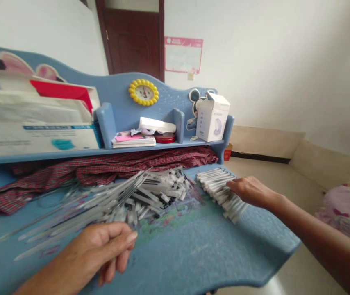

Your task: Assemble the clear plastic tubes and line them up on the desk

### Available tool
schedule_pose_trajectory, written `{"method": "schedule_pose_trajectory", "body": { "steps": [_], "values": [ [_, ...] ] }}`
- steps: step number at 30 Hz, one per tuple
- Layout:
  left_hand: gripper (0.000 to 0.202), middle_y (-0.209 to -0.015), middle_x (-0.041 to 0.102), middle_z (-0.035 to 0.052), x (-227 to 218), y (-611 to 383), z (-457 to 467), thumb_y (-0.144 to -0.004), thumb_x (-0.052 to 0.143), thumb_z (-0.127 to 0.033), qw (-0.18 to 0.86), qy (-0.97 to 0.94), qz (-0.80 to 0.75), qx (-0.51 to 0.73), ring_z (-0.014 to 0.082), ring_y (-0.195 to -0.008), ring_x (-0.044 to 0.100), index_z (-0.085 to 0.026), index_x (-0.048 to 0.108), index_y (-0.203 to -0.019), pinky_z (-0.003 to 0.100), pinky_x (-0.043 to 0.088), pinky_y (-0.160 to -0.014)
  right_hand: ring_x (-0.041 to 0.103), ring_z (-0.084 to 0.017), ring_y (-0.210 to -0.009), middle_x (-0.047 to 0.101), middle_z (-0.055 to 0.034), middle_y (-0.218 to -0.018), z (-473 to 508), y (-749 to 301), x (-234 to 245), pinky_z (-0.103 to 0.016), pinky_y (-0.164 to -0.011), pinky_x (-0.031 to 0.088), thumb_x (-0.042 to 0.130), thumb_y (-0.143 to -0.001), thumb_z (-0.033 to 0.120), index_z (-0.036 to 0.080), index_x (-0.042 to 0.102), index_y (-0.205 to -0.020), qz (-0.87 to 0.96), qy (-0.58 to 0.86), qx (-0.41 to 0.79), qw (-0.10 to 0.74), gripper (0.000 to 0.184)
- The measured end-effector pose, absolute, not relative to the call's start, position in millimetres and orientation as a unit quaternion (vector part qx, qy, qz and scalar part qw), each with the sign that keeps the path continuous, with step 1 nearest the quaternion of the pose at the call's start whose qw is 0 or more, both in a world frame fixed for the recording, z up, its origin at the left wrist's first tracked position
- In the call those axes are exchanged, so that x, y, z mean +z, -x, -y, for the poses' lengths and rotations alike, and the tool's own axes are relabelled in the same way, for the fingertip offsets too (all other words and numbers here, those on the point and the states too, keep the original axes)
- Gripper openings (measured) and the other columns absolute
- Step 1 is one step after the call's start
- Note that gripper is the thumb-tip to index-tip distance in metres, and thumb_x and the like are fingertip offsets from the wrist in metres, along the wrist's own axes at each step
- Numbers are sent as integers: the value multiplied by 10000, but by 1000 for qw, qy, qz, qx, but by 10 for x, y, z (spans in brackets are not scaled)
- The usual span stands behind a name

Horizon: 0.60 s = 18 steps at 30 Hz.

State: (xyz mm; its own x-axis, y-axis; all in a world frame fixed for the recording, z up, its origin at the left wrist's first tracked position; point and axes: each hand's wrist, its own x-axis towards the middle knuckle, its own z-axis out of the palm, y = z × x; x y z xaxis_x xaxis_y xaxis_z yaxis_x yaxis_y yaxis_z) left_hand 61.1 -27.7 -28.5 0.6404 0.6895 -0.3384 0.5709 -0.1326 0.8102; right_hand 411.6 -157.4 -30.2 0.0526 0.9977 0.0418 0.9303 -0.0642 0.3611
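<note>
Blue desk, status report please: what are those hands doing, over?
Right hand at the neat row of white sticks. Left hand near the loose pile, grip unclear. Plaid cloth bunched behind the pile.

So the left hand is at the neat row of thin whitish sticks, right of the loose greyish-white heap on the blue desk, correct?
Wrong hand: the head view shows the right hand at that row of thin whitish sticks; the rest stands.
</note>
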Motion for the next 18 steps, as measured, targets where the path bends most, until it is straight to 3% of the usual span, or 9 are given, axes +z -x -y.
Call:
{"method": "schedule_pose_trajectory", "body": {
  "steps": [6,13,18],
  "values": [
    [322,-511,576,-39,-258,-536,336,-731,534,-469,556,-734,-379,87,78,-426,462,-166,524,-623,179,331,-436,539,-122,-579,630,-50,-721,1611,-4054,-384,-265,-511,242,348,-887,138,159,556,-776,-693,-700,157,69,237],
    [301,-525,583,-15,-243,-518,367,-723,564,-441,568,-722,-381,105,80,-430,460,-159,522,-625,190,344,-440,556,-128,-615,635,-54,-701,1302,-3414,-263,-256,-544,274,375,-900,246,160,578,-783,-755,-646,117,-3,249],
    [295,-537,595,-12,-263,-500,367,-739,552,-437,571,-723,-373,109,76,-429,462,-156,522,-655,190,345,-436,621,-187,-728,672,-84,-776,906,-2933,-191,-253,-586,339,420,-869,307,172,610,-847,-763,-639,98,22,234]
  ]
}}
